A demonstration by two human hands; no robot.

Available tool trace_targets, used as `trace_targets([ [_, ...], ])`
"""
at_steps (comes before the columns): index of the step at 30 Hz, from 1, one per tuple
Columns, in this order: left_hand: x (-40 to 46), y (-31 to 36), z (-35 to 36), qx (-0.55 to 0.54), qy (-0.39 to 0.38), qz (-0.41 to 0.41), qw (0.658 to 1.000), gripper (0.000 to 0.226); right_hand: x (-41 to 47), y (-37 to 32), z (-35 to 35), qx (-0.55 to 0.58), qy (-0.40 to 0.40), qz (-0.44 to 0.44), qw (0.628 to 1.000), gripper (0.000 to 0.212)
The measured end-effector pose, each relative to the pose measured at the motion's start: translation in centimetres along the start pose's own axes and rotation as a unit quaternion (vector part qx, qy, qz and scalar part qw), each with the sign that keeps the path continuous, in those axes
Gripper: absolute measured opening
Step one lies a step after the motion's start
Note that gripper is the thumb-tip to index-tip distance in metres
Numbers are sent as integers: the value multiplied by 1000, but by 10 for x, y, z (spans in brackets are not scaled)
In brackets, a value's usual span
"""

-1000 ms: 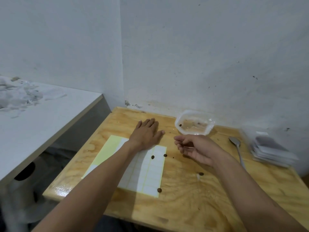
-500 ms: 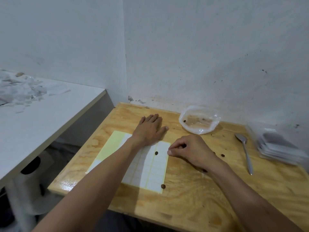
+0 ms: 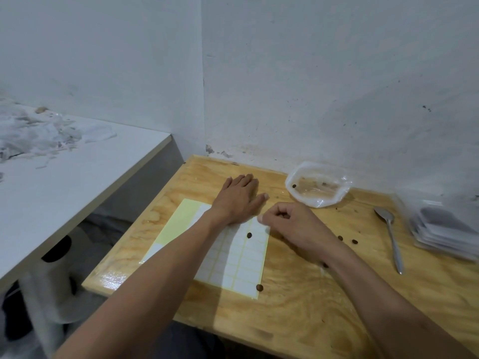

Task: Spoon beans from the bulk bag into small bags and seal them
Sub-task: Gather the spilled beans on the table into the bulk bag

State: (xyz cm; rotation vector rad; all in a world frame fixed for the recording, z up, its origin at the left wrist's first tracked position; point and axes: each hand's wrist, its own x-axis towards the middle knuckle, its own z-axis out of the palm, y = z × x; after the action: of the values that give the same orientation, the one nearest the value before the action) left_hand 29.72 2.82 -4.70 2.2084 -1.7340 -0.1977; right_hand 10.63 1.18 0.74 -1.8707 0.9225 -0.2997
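We are pressing our left hand (image 3: 237,196) flat on the label sheet (image 3: 233,260) while our right hand (image 3: 290,224) is pinching, apparently, a label corner. A jerk could be scattering loose beans (image 3: 249,235); the bulk bag (image 3: 317,186) is lying nearly empty by the wall.

- One head view, looking forward and down, close over the wooden table (image 3: 298,307).
- It faces the wall corner (image 3: 203,99); both forearms reach in from below.
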Motion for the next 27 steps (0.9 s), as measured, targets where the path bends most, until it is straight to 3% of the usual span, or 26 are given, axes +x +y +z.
trace_targets([
  [4,0,0,0,5,5,3,1000,60,2,7,12,-76,-17,-87,993,24],
  [11,1,0,1,3,2,1,1000,61,3,8,17,-109,-25,-90,990,9],
  [13,1,-1,1,1,1,2,1000,61,1,1,15,-36,-34,-47,998,17],
  [15,1,-1,1,1,-1,2,1000,62,2,-3,6,105,-29,38,993,27],
  [17,0,1,1,1,5,3,1000,59,3,-7,-5,238,-34,127,962,16],
  [19,-1,2,-1,-18,20,12,1000,63,0,-7,-14,315,-45,153,936,15],
  [21,-3,1,-2,-46,61,40,996,68,-8,-6,-17,261,-59,124,955,17],
  [23,-6,0,-3,-38,78,60,994,68,-24,-6,-17,111,-87,51,989,17],
  [25,-11,1,-3,19,25,73,997,74,-37,-8,-16,-14,-130,-27,991,12],
  [27,-15,5,-1,53,-41,66,996,81,-42,-4,-12,-72,-187,-69,977,19],
])
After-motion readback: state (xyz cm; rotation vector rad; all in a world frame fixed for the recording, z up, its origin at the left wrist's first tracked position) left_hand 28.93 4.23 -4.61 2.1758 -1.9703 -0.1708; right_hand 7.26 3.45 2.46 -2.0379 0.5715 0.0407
